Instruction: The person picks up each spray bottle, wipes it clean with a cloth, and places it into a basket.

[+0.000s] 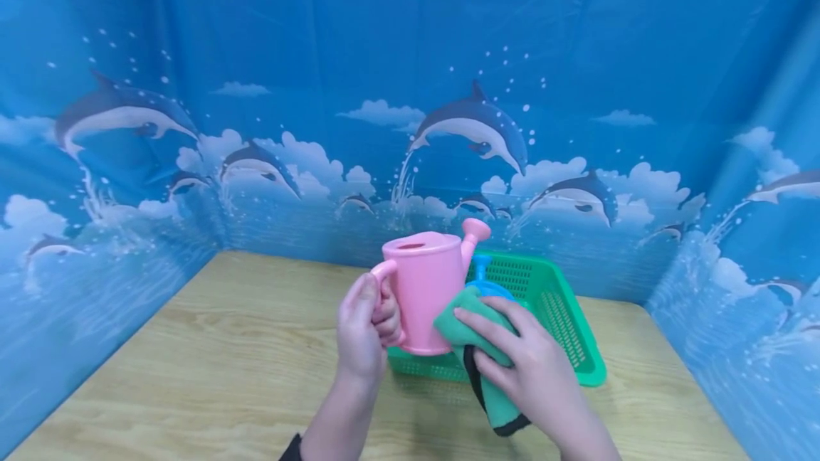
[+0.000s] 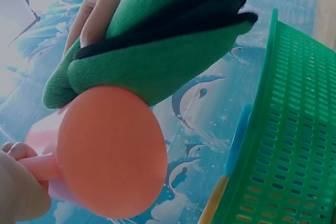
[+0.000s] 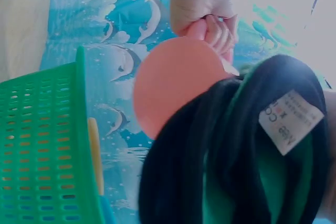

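Note:
A pink watering can is held upright above the near side of the green basket, its spout pointing right. My left hand grips it by the handle. My right hand holds a folded green cloth with black edging against the can's lower right side. The left wrist view shows the can's round base from below, with the cloth along its side. In the right wrist view a white label shows on the cloth.
The green perforated basket stands on the wood-grain table behind my hands. A blue item with a spout-like top lies in it, partly hidden by the cloth and hand. A blue dolphin-print curtain encloses the table's back and sides.

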{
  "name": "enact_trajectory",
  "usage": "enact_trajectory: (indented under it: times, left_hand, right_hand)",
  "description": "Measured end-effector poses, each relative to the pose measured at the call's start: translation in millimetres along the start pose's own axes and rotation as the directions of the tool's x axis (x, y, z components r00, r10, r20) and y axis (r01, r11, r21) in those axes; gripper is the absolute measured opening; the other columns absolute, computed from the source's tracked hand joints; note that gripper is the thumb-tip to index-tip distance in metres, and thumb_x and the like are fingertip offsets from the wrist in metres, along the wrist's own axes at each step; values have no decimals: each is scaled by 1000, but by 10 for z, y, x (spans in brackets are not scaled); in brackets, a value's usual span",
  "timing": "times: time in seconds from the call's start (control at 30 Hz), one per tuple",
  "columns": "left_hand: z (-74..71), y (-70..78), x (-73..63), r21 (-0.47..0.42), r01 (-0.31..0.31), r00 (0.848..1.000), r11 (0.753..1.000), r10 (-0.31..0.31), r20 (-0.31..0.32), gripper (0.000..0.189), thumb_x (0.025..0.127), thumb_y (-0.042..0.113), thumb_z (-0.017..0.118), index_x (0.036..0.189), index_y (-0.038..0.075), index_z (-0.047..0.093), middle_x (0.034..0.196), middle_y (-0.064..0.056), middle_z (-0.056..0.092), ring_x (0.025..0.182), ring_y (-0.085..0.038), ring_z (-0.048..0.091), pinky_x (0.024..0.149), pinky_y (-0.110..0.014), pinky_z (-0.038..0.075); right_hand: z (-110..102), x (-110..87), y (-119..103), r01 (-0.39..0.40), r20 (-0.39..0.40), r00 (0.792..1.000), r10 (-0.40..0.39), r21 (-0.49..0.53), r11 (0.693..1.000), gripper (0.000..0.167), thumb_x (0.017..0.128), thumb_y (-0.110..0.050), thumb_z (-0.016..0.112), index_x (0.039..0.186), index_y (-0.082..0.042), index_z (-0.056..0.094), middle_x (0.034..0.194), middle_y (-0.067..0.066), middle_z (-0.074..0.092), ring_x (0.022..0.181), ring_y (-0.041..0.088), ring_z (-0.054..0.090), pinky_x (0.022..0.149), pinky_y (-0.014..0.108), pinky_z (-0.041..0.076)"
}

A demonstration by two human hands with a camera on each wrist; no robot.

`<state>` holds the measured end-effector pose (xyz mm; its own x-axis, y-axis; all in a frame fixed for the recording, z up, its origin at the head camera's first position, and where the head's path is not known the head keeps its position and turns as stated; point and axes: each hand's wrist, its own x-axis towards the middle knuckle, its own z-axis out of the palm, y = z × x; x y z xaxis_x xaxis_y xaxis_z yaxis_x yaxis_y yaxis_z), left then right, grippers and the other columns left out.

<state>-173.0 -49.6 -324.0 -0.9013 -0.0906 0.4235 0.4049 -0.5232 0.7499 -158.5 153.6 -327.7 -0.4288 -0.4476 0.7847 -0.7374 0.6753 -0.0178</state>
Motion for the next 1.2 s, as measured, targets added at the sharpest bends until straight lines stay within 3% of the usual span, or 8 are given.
enact_trajectory:
  times: [0.07,0.2,0.33,0.43,0.7,0.93,1.03,1.2]
  left_hand:
    - [16,-10,-17,-6,4,999,1000,-4,36,30,106,28,31,89,13,50,56,3,19,42,-11,14,40,-25,13]
    - [93,-19,-75,25,32,995,999,-35,92,30,106,26,32,84,10,43,56,1,19,43,-9,17,41,-21,17]
    - [168,-34,-135,79,99,988,992,-108,112,33,106,29,35,81,8,37,55,4,23,43,-6,23,43,-17,22]
    - [197,-46,-147,103,130,983,986,-141,115,34,105,32,37,82,7,38,56,6,25,44,-5,24,44,-17,23]
    - [138,-61,-99,61,106,990,992,-111,89,33,106,28,33,80,9,37,55,6,22,43,-3,23,42,-17,21]
    - [57,-41,-29,-5,72,997,997,-72,34,32,106,28,30,83,11,42,55,5,21,42,-6,18,41,-20,17]
    - [23,-21,-10,-23,62,998,998,-62,-5,32,107,29,30,83,11,43,55,5,21,42,-6,18,41,-21,16]
    - [-16,4,10,-37,44,998,998,-46,-45,32,107,29,29,85,12,45,55,5,20,41,-6,18,41,-22,15]
  right_hand:
    - [19,2,21,-28,-70,997,29,16,999,42,100,-46,39,123,-23,66,121,10,62,104,28,63,71,41,56]
    - [31,6,66,-112,-200,972,124,67,991,37,100,-39,45,121,-17,67,122,13,62,109,24,60,85,21,51]
    - [3,6,103,-199,-287,930,231,136,971,31,93,-13,57,122,-12,66,122,18,60,115,12,56,96,6,37]
    - [-17,2,126,-231,-307,910,279,184,955,47,81,7,60,124,-11,64,123,18,59,119,5,53,97,7,37]
    - [5,1,116,-223,-213,944,253,153,963,53,79,4,63,128,-17,62,130,11,58,116,17,54,90,6,38]
    - [59,-21,69,-268,-29,961,275,148,952,57,80,2,68,130,-24,60,130,7,58,114,26,57,76,46,55]
    - [62,-33,68,-276,62,961,269,151,949,54,83,-1,69,130,-27,59,131,6,57,114,27,58,77,47,54]
    - [-25,-61,148,-241,229,954,194,199,950,50,84,-6,70,126,-31,62,127,1,59,110,22,60,72,30,53]
